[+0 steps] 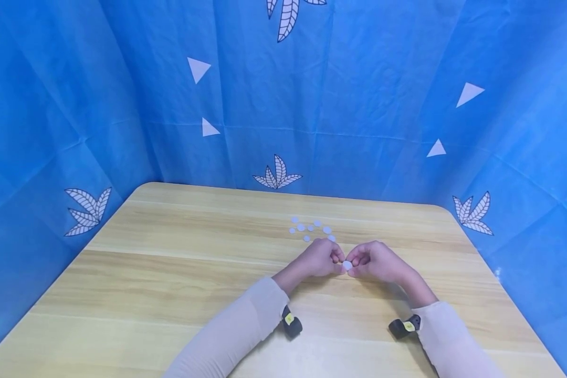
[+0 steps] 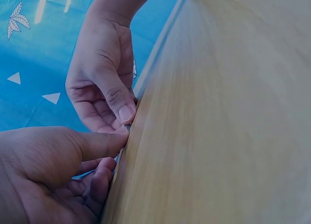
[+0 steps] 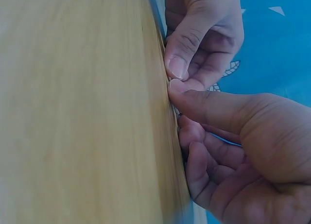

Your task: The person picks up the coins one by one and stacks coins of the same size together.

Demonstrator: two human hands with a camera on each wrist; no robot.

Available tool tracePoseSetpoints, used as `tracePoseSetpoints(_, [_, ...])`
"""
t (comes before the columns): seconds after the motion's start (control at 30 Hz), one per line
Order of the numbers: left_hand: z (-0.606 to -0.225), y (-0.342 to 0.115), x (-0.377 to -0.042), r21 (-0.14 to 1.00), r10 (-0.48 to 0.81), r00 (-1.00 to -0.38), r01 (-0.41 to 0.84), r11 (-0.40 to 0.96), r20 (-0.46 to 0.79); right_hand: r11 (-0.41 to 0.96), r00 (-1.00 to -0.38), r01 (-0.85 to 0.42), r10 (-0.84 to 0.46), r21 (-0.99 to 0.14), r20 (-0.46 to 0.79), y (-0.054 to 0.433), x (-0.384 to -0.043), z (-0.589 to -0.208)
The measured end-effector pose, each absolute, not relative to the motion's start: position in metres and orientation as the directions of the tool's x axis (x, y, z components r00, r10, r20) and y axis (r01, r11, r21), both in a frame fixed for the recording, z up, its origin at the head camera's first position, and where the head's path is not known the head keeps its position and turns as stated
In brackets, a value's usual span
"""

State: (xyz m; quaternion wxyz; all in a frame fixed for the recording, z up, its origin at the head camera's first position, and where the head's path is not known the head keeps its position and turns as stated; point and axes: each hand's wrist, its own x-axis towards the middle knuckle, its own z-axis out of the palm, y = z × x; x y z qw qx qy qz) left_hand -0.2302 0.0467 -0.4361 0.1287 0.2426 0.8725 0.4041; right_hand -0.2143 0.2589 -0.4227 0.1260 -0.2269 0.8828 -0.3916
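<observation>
A small white disc [image 1: 347, 265] is between my two hands, close over the wooden table [image 1: 160, 294]. My left hand [image 1: 318, 258] pinches its left edge with thumb and forefinger. From the other side, my right hand [image 1: 380, 261] pinches the right edge in the same way. In the left wrist view the thumbs of the left hand [image 2: 53, 161] and the right hand [image 2: 104, 63] nearly meet, and fingers mostly hide the disc. The right wrist view has the right hand [image 3: 252, 141] below the left hand [image 3: 206, 34], fingertips close together.
Several more white discs [image 1: 301, 227] of differing sizes lie loosely grouped on the table just beyond the left hand. A blue curtain [image 1: 274, 94] with white leaves and triangles hangs behind the table and along both sides. Both wrists wear black camera mounts [image 1: 292, 326].
</observation>
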Motion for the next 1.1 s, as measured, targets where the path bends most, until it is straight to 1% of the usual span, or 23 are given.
tracePoseSetpoints(0.4, [-0.438,0.049,-0.23,0.757,0.525,-0.849,0.311,0.574,-0.049,0.572,-0.86,-0.289,-0.507,-0.767,-0.054,0.261,-0.217,-0.428])
tracePoseSetpoints(0.67, [-0.435,0.047,-0.231,0.742,0.522,-0.851,0.31,0.595,-0.063,0.59,-0.862,-0.312,-0.506,-0.745,-0.039,0.259,-0.217,-0.428])
tracePoseSetpoints(0.8, [-0.435,0.045,-0.232,0.742,0.526,-0.849,0.319,0.59,-0.053,0.597,-0.86,-0.316,-0.508,-0.738,-0.042,0.258,-0.218,-0.428])
tracePoseSetpoints(0.93, [-0.431,0.043,-0.233,0.759,0.536,-0.843,0.325,0.565,-0.038,0.581,-0.857,-0.305,-0.514,-0.755,-0.049,0.258,-0.218,-0.427])
tracePoseSetpoints(1.1, [-0.421,0.044,-0.235,0.746,0.55,-0.835,0.361,0.559,-0.007,0.57,-0.856,-0.303,-0.515,-0.764,-0.045,0.258,-0.217,-0.426])
